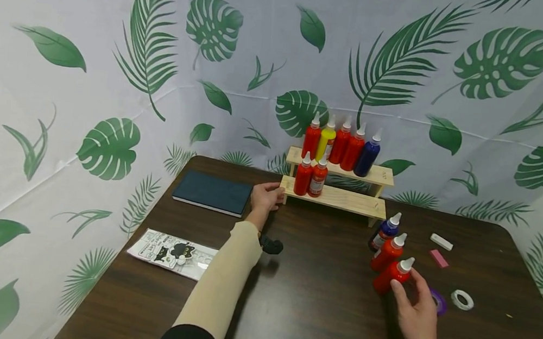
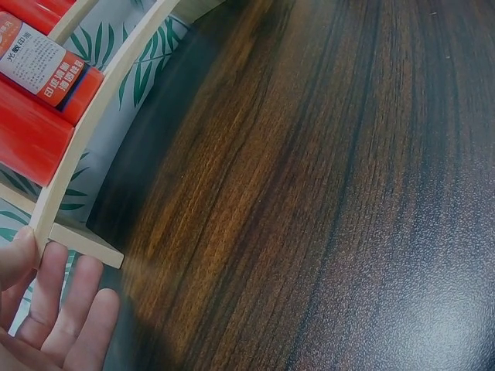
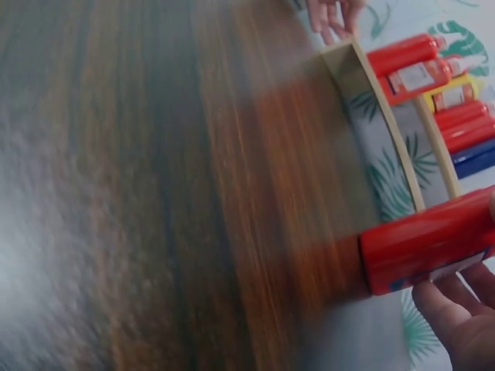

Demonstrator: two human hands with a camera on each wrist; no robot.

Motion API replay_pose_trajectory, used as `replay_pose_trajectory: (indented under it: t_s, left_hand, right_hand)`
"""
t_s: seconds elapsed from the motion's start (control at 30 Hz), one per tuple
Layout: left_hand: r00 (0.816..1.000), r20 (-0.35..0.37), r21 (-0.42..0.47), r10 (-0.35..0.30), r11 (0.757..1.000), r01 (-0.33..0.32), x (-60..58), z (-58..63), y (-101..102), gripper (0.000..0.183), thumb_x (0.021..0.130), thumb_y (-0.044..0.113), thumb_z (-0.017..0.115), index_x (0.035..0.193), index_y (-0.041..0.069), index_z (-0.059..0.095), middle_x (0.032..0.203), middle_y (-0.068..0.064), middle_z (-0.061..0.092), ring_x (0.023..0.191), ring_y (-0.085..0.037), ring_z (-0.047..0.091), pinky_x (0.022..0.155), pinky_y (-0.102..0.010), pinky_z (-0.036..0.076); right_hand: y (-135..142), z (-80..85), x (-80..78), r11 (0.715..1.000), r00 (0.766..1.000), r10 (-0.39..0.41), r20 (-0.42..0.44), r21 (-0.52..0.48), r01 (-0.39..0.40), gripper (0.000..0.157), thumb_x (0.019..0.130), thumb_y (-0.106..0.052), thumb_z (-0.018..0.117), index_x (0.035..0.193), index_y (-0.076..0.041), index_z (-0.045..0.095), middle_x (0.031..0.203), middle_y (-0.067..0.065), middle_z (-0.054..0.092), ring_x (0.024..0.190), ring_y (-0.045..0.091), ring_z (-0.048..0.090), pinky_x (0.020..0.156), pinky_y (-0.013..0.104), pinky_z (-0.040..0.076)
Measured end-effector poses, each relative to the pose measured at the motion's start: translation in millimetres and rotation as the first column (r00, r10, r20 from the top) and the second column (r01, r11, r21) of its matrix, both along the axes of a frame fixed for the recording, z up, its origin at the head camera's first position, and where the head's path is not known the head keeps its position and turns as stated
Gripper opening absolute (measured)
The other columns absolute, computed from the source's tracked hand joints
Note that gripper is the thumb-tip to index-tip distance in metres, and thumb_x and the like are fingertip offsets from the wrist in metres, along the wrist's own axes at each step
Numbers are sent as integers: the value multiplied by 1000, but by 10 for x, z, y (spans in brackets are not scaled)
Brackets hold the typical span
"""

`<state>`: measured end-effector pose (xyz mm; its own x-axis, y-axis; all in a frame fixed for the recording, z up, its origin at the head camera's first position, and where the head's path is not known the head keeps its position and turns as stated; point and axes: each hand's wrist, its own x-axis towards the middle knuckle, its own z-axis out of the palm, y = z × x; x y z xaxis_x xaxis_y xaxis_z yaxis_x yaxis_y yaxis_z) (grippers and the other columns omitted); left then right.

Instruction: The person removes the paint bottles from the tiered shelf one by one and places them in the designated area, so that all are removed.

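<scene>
My left hand (image 1: 266, 196) pinches the left end of a two-tier wooden shelf (image 1: 347, 200), thumb on one side of the board and fingers on the other, as the left wrist view shows. Two red squeeze bottles (image 1: 303, 179) stand on the lower tier. The upper tier carries a yellow bottle (image 1: 326, 142), a dark blue bottle (image 1: 367, 158) and several red ones. On the right, my right hand (image 1: 419, 309) grips a red bottle (image 3: 433, 241) with a white nozzle cap. Behind it stand another red bottle (image 1: 387, 255) and a blue bottle (image 1: 383, 235).
A dark blue notebook (image 1: 212, 191) lies left of the shelf, with a cat-print packet (image 1: 172, 254) nearer me. Off to the right are a white bar (image 1: 441, 241), a pink eraser-like block (image 1: 438, 258), a purple tape roll (image 1: 439, 302) and a white tape roll (image 1: 462, 300). Leaf-patterned cloth hangs behind the table.
</scene>
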<state>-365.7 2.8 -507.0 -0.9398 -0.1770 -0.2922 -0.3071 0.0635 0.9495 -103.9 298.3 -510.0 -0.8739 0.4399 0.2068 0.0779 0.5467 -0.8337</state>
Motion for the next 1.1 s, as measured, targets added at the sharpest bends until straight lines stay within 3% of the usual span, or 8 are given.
replay_pose_trajectory:
  t_s: [0.4,0.53,0.63,0.7,0.8,0.9,0.97,1.1]
  left_hand:
    - [1000,5,-4,10,1000,-10,-14,17,14,19,85,21,74,103,15,75,79,-5,73,75,-19,72,59,-33,57]
    - [1000,19,1,12,1000,-12,2,23,12,20,85,20,74,104,15,74,81,-5,73,77,-20,72,63,-35,58]
    - [1000,16,5,11,1000,-11,19,22,10,20,85,19,74,104,14,74,82,-5,73,78,-21,72,65,-35,58]
    - [1000,7,3,11,1000,-11,28,18,11,19,85,20,74,104,14,74,82,-5,73,78,-20,72,64,-35,58]
    - [1000,-3,5,11,1000,-11,42,23,8,19,85,20,74,104,14,75,81,-5,73,78,-21,72,62,-34,58]
    - [1000,1,6,7,1000,-7,40,27,9,19,86,20,74,104,14,75,81,-5,73,80,-21,72,61,-34,58]
    - [1000,7,4,4,1000,-5,36,27,9,19,86,20,74,104,14,75,82,-5,74,80,-21,72,61,-33,57]
    - [1000,8,0,1,1000,-1,20,23,8,19,86,20,74,104,14,75,83,-6,74,79,-21,72,58,-31,57]
  right_hand:
    - [32,50,2,999,999,39,28,3,-39,54,99,-25,54,142,2,37,141,28,43,128,48,39,102,62,30]
    - [16,127,30,1000,1000,-14,1,-18,14,49,100,-24,52,143,-4,41,138,22,48,125,23,49,105,35,39]
    - [-23,226,57,996,989,-83,-122,-30,80,42,98,-18,54,139,-7,47,131,17,55,111,3,52,89,10,41]
    - [-68,331,76,995,970,-97,-225,-14,96,41,97,-12,56,137,-8,50,128,13,57,111,5,54,89,11,43]
    - [-176,518,87,997,923,-41,-383,51,65,40,92,-1,60,131,-6,56,123,10,59,111,3,55,86,8,44]
    - [-318,705,43,996,890,68,-451,86,-32,41,88,7,62,128,-3,59,121,12,59,114,12,56,89,13,46]
    - [-425,788,-26,989,886,140,-441,102,-106,42,88,6,63,128,-4,58,122,11,59,114,13,56,89,13,46]
    - [-633,876,-282,964,906,266,-329,100,-246,44,90,-3,64,133,-8,54,127,9,58,115,17,56,89,15,46]
